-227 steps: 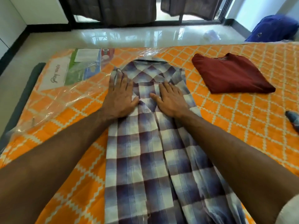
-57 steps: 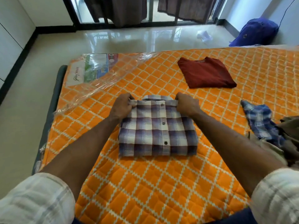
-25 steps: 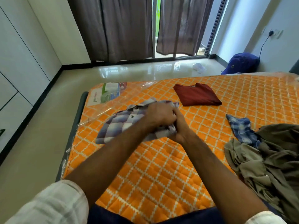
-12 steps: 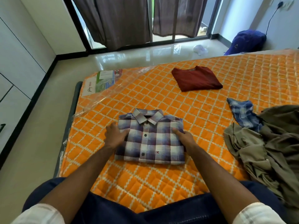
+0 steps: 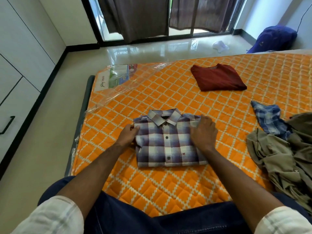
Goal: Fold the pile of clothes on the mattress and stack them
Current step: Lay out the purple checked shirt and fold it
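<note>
Folded plaid shirt [image 5: 168, 141]: flat on the orange quilted mattress [image 5: 168, 92], near-centre, collar toward the far side, button placket facing up, lower fold edge nearest.

Left hand [image 5: 127, 136]: at the shirt's left edge, fingers curled around and under the edge, thumb on top; gripping the fabric there.

Right hand [image 5: 203, 132]: palm down on the shirt's right half, fingers extended toward the far right shoulder, pressing flat; not curled around anything.

Folded maroon garment [image 5: 217, 77]: on the mattress, far right of the plaid shirt, well apart from it, lying alone.

Unfolded pile [image 5: 285, 154]: at the right side of the mattress; olive-drab clothing heaped, with a blue checked piece [image 5: 268, 119] lying at its far-left margin, partly under the olive cloth.

Clear plastic wrap with printed label [image 5: 116, 78]: over the far-left corner of the mattress.

Floor beyond: glossy tiles, dark curtains [image 5: 138, 16] at a sliding door, blue bag [image 5: 275, 38] at far right against the wall, small white item [image 5: 219, 46] just left of the bag.

Nearest: dark trousers [image 5: 152, 222] at mattress edge, pale sleeves on both forearms.
</note>
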